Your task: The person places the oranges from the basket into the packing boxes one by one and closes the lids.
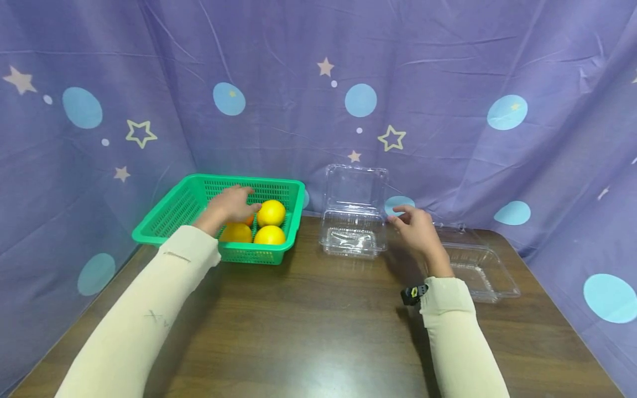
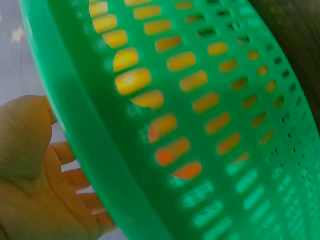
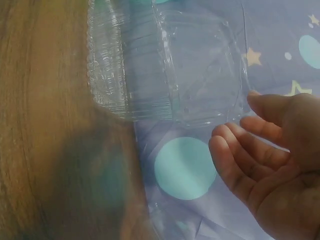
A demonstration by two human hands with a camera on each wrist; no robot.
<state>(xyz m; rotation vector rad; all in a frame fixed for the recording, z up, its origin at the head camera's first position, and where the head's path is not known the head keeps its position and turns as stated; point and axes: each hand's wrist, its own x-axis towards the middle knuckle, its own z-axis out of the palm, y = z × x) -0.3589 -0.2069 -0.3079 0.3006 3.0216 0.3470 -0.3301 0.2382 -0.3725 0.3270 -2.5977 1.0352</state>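
Observation:
A green plastic basket (image 1: 259,257) at the left of the table holds several round yellow fruits (image 1: 271,213), with an orange-red one (image 1: 249,220) partly hidden under my left hand. That left hand (image 1: 232,204) hovers over the basket, its fingers relaxed and spread; in the left wrist view the palm (image 2: 35,195) shows beyond the basket's rim. My right hand (image 1: 417,228) hangs in the air beside a clear plastic clamshell box (image 1: 353,235) whose lid stands up. In the right wrist view, its loosely bent fingers (image 3: 230,165) hold nothing and are near the lid (image 3: 200,70).
A second clear plastic box (image 1: 490,276) sits at the right of the table, partly behind the right forearm. Behind the brown wooden table (image 1: 308,326) hangs a purple curtain (image 1: 298,110) with stars and dots. A dark wrist strap (image 1: 414,294) is on the right wrist.

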